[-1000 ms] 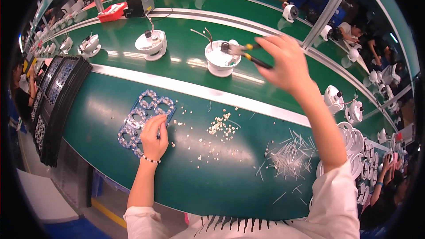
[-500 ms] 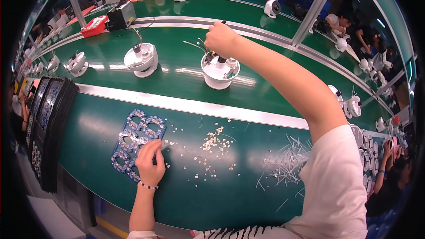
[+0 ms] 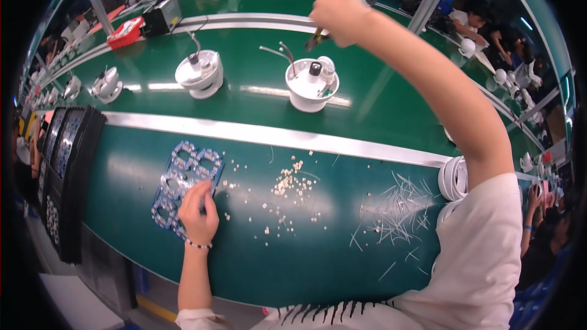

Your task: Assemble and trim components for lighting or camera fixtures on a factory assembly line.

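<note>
My right hand [image 3: 342, 15] is raised over the far bench and closed round a pair of pliers [image 3: 315, 40], their dark jaws pointing down. Below them stands a white round camera housing [image 3: 312, 88] with a black part, a clear round part and loose wires sticking up; the jaws are apart from it. My left hand [image 3: 199, 214], wearing a beaded bracelet, rests by the right edge of a blue circuit board panel [image 3: 174, 180]. Its fingers are curled together, and what they hold, if anything, cannot be made out. Small cream connectors [image 3: 290, 183] lie scattered to its right.
Thin white strips [image 3: 400, 208] lie in a heap on the right, beside stacked white rings [image 3: 452, 177]. Another white housing [image 3: 200, 76] stands further left. Black racks of boards [image 3: 67, 171] line the left edge. A metal rail [image 3: 269, 140] divides the benches. Other people work at the far right.
My right hand has lifted the pliers up and rightward, off the white housing. My left hand has shifted slightly, staying by the board panel. The whole view has moved a little.
</note>
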{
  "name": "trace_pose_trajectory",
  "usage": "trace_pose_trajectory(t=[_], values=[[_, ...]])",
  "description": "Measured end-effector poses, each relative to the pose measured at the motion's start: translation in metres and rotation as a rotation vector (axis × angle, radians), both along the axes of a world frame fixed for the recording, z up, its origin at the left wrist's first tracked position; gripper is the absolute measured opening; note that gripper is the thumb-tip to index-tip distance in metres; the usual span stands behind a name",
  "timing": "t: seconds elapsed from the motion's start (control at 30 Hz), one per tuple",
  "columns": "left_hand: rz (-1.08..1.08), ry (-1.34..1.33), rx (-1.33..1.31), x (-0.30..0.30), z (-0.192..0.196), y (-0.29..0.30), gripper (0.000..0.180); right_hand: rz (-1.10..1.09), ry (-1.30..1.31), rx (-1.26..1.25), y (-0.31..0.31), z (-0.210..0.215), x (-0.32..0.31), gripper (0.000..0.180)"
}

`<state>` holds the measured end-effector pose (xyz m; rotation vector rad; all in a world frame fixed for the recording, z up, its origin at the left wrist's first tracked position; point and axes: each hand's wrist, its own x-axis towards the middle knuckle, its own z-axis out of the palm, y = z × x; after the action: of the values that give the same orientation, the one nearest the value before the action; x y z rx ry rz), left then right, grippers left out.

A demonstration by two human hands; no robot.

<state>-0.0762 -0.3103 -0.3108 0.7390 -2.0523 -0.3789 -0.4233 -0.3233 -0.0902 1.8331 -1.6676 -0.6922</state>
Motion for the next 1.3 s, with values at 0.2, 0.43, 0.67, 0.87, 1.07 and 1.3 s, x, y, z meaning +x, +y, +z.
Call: trace_pose_trajectory(t=[0.2, 0.43, 0.67, 0.87, 1.07, 1.3], values=[[0.428, -0.089, -0.236, 0.020, 0.010, -0.050, 0.025, 0.323, -0.559, -0.691, 0.121, -0.004, -0.005, 0.046], [0.446, -0.607, 0.364, 0.064, 0.007, -0.087, 0.051, 0.119, -1.222, -0.603, 0.243, -0.104, 0.113, 0.049], [0.303, -0.207, 0.784, 0.109, 0.000, -0.072, 0.038, 0.072, -1.531, -0.384, 0.289, -0.144, 0.151, 0.048], [0.234, 0.467, 0.886, 0.162, 0.032, -0.044, 0.013, -0.152, -2.323, -0.144, 0.303, -0.173, 0.177, 0.051], [0.286, 1.282, 0.730, 0.301, 0.064, -0.140, 0.016, -0.381, -2.726, 0.327, 0.267, -0.190, 0.239, 0.049], [0.676, 1.637, 0.223, 0.347, 0.095, -0.239, 0.037, -0.864, -3.327, 0.996, 0.224, -0.223, 0.281, 0.043]])
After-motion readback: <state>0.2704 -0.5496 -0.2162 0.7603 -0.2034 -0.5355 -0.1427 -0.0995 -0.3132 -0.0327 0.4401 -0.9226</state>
